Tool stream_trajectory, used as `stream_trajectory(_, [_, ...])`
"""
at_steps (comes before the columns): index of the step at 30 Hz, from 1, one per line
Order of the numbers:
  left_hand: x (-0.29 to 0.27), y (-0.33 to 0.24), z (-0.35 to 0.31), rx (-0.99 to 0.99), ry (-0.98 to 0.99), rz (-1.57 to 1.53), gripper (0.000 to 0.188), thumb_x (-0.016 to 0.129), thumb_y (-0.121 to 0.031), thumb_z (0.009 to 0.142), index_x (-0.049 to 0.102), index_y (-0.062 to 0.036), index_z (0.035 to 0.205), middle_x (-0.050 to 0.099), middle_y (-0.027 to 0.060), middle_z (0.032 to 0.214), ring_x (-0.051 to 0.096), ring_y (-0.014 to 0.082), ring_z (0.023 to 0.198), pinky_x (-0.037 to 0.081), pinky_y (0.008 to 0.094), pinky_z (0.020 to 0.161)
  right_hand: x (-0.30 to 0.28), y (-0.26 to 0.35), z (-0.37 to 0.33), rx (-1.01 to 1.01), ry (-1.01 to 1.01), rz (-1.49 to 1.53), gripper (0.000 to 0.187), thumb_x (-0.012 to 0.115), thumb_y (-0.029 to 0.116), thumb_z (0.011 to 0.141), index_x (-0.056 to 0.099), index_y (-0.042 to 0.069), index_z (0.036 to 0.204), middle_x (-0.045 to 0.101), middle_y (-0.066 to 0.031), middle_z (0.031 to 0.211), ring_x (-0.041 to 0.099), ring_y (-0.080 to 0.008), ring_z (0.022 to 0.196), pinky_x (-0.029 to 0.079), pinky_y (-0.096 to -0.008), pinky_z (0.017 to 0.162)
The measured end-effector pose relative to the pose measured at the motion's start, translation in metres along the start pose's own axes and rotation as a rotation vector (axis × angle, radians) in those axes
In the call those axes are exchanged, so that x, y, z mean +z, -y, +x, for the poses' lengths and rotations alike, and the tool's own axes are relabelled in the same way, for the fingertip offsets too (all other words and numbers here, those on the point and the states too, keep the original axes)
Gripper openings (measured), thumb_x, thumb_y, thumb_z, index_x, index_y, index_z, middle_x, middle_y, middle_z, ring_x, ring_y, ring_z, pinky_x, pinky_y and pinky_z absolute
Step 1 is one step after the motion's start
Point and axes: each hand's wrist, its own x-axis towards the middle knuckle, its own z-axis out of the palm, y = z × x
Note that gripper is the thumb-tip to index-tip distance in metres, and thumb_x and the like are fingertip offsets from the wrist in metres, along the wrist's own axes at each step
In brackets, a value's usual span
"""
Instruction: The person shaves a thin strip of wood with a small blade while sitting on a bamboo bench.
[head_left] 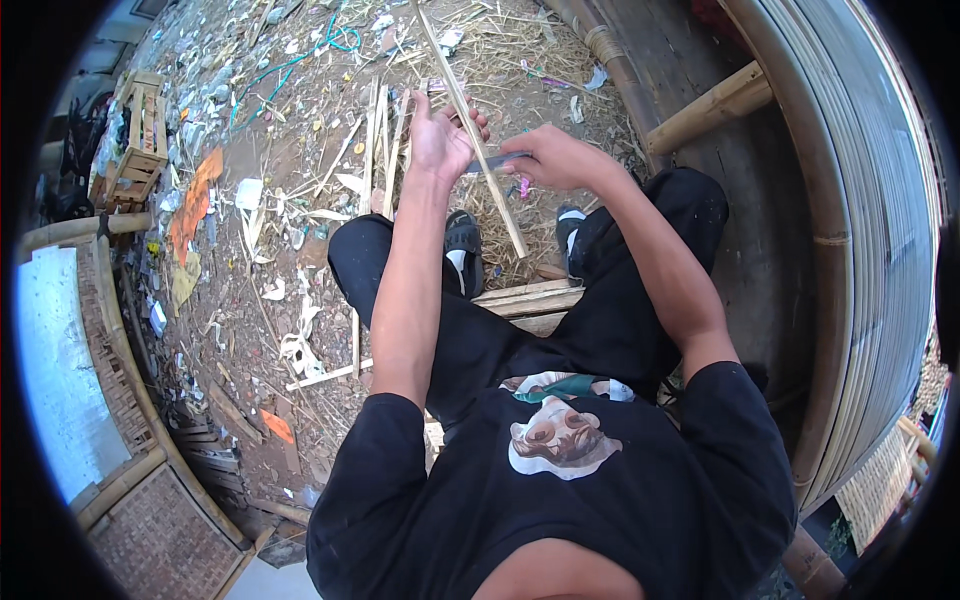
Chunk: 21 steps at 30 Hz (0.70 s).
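A long, pale bamboo strip (497,198) slants across the upper middle, its lower end hanging between my knees. My left hand (442,140) is turned palm up, with the strip lying across its curled fingers and the thumb standing apart. In my right hand (560,158) is a knife, the fingers closed round its handle. The dark knife blade (485,163) points left and meets the strip just below my left hand; the handle is mostly hidden in the fist.
Several split bamboo strips (375,150) lie on the littered ground beyond my left knee. A wooden crate (140,130) stands at far left. Bamboo pieces (530,300) lie by my feet. A bamboo pole (710,105) and a curved slatted panel (870,230) flank my right side.
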Motion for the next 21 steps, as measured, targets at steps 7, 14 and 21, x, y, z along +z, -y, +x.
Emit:
stream_trajectory(7, [0.026, -0.041, -0.019, 0.140, 0.040, 0.355, 0.037, 0.037, -0.037, 0.097, 0.048, -0.0016, 0.098, 0.052, 0.0067, 0.067, 0.056, 0.0194, 0.057, 0.052, 0.0350, 0.057, -0.017, 0.030, -0.006, 0.080, 0.058, 0.369, 0.018, 0.062, 0.017, 0.086, 0.060, 0.000, 0.092, 0.052, -0.0046, 0.057, 0.051, -0.0106, 0.053, 0.040, -0.0288, 0.050])
stream_trajectory(14, [0.022, -0.032, -0.015, 0.274, -0.115, 0.213, 0.033, 0.035, -0.038, 0.098, 0.038, -0.0098, 0.080, 0.030, -0.0023, 0.049, 0.027, 0.0082, 0.032, 0.025, 0.0223, 0.029, 0.007, 0.044, -0.003, -0.069, -0.021, 0.236, 0.012, 0.060, 0.014, 0.084, 0.060, 0.002, 0.087, 0.056, -0.0097, 0.059, 0.053, -0.0225, 0.050, 0.042, -0.0333, 0.051])
stream_trajectory(21, [0.026, -0.032, -0.024, 0.149, -0.055, 0.200, 0.038, 0.031, -0.046, 0.096, 0.038, -0.0112, 0.082, 0.028, -0.0035, 0.049, 0.025, 0.0054, 0.031, 0.021, 0.0198, 0.026, 0.012, 0.036, 0.001, -0.503, -0.273, -0.215, 0.018, 0.058, 0.002, 0.074, 0.059, 0.006, 0.091, 0.058, -0.0078, 0.074, 0.060, -0.0275, 0.068, 0.048, -0.0376, 0.060])
